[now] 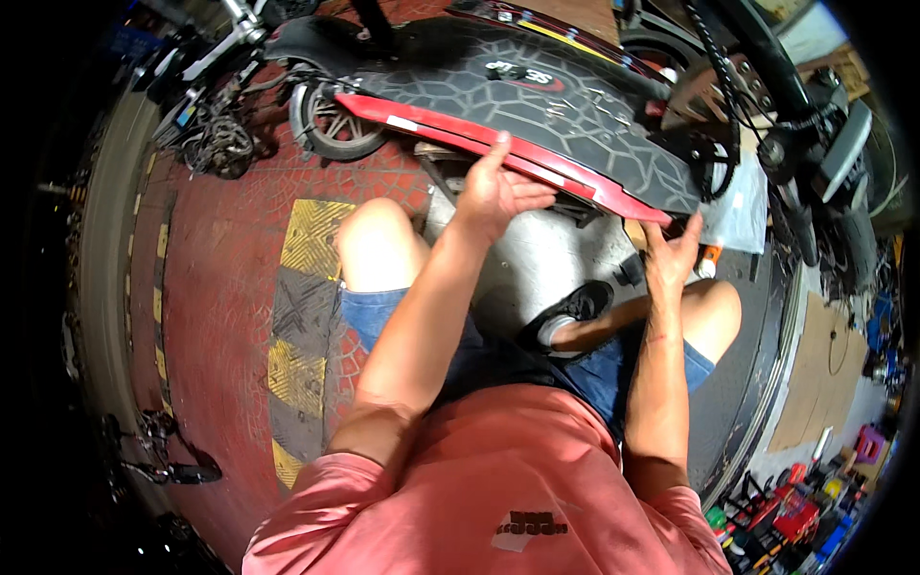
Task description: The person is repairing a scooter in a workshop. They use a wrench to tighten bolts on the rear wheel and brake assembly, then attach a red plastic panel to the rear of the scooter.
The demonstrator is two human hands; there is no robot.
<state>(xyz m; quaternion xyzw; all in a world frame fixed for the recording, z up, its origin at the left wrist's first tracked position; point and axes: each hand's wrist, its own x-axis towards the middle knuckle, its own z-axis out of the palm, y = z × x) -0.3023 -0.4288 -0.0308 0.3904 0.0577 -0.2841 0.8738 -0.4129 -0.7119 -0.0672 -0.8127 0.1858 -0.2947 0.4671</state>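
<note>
A long red side trim strip [450, 137] with white patches lies along the near edge of an electric scooter's black deck [537, 81], which has a grey cracked-line pattern. My left hand [494, 192] is at the strip's middle, its thumb over the red face and its fingers stretched out along the lower edge. At the strip's right end, my right hand [671, 251] has its thumb and fingers against the tip and the deck corner. The fingertips' far sides are hidden. A spoked scooter wheel [335, 120] stands beyond the strip's left end.
My bent knees flank a pale floor patch, with my dark shoe [580, 305] under the deck. A yellow-and-black ramp [307, 359] lies left on red paving. Scooter parts and cables [815, 144] crowd the far right. Tools and coloured items [795, 513] are at lower right.
</note>
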